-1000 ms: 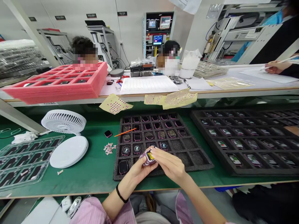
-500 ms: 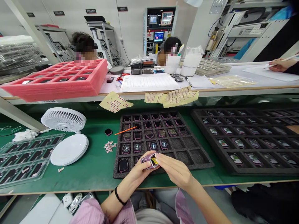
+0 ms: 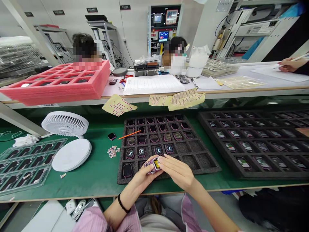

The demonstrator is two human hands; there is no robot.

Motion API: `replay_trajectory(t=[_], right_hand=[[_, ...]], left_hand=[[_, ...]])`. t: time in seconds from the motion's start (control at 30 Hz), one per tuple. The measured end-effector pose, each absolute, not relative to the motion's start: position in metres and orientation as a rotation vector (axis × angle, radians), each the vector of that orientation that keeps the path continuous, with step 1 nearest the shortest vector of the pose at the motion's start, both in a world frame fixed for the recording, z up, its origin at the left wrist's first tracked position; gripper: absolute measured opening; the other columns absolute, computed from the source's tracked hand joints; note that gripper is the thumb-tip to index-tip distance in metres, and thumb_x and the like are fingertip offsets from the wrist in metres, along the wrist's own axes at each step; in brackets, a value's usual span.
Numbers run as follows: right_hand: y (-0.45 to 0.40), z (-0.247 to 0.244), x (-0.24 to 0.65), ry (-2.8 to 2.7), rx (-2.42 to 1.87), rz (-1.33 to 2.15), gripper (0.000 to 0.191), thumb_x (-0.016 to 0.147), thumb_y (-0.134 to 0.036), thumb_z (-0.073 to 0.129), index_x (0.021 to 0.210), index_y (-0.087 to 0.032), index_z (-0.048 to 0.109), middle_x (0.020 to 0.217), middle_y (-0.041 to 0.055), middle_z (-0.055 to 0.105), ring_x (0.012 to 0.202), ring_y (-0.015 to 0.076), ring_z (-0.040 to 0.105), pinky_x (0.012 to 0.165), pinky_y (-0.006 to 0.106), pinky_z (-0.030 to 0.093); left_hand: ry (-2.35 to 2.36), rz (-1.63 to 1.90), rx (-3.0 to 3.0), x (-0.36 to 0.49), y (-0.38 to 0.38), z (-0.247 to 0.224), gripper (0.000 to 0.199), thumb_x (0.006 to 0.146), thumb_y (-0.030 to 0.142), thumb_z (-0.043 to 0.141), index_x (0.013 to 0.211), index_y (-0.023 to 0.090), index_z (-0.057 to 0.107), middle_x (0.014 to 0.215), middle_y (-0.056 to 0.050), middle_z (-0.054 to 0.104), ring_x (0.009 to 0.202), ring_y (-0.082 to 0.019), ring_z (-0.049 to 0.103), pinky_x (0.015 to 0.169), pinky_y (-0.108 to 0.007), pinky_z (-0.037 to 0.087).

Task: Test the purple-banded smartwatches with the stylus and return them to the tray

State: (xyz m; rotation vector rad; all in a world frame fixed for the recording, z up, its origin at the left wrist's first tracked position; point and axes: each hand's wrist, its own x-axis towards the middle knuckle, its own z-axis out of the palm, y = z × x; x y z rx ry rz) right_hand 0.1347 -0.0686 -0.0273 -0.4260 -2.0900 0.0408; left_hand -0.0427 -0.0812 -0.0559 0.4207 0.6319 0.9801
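Note:
Between both hands, over the front of a black foam tray (image 3: 202,145), is an opened smartwatch case (image 3: 156,163) with a purple-pink rim and a yellow part showing inside. My left hand (image 3: 142,175) is closed around its left side, thumb on top. More purple-pink pieces show beside the case under that thumb; I cannot tell how many. My right hand (image 3: 178,171) grips the right edge, fingers pressed together and fingertips partly hidden. Several smartwatches (image 3: 158,150) lie in the tray's compartments, some with lit dials. An orange stick (image 3: 129,134) rests across the tray's left edge.
A white fan (image 3: 71,154) and clear trays (image 3: 31,164) of dark screens stand left. Small tabs (image 3: 113,151) and one watch (image 3: 112,136) lie beside the foam tray. Another filled foam tray (image 3: 231,162) is at right. Above runs a shelf with a pink foam box (image 3: 96,87).
The watch case has tilted in my hands, and more of its yellow inside shows. My right fingers have shifted slightly along its right edge. The trays have stayed put.

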Motion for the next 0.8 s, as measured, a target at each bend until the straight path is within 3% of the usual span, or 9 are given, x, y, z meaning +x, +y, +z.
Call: replay_trajectory(t=[0.17, 0.43, 0.6, 0.8], right_hand=[[-0.067, -0.028, 0.124, -2.000, -0.407, 0.077, 0.048, 0.090, -0.003, 0.047, 0.137, -0.016, 0.048, 0.115, 0.0128, 0.069, 0.114, 0.0251, 0.061, 0.098, 0.048, 0.053], [-0.066, -0.021, 0.134, -1.981, -0.516, 0.271, 0.055, 0.085, 0.003, 0.053, 0.133, -0.022, 0.053, 0.113, 0.0076, 0.071, 0.106, 0.0215, 0.067, 0.096, 0.043, 0.056], [-0.066, -0.011, 0.133, -1.920, -0.538, 0.319, 0.049, 0.087, -0.001, 0.053, 0.129, -0.025, 0.058, 0.109, 0.0048, 0.073, 0.101, 0.0205, 0.069, 0.093, 0.038, 0.058], [-0.068, -0.016, 0.126, -1.957, -0.499, 0.207, 0.052, 0.087, 0.000, 0.051, 0.134, -0.022, 0.053, 0.114, 0.0085, 0.071, 0.107, 0.0231, 0.066, 0.095, 0.045, 0.056]], left_hand=[[0.646, 0.978, 0.323, -0.036, -0.085, -0.057, 0.031, 0.064, 0.031, 0.079, 0.087, 0.017, 0.065, 0.095, -0.005, 0.069, 0.108, -0.021, 0.059, 0.106, -0.040, 0.040], [0.580, 0.931, 0.164, -0.037, -0.084, -0.057, 0.039, 0.052, 0.029, 0.088, 0.081, 0.014, 0.067, 0.093, -0.007, 0.072, 0.094, -0.020, 0.065, 0.100, -0.037, 0.044], [0.570, 0.904, 0.131, -0.036, -0.085, -0.057, 0.031, 0.061, 0.024, 0.084, 0.085, 0.012, 0.068, 0.096, -0.008, 0.071, 0.096, -0.021, 0.065, 0.100, -0.038, 0.043], [0.502, 0.950, 0.003, -0.033, -0.085, -0.051, 0.022, 0.063, 0.015, 0.083, 0.079, 0.012, 0.068, 0.085, -0.005, 0.072, 0.087, -0.017, 0.066, 0.093, -0.034, 0.047]])
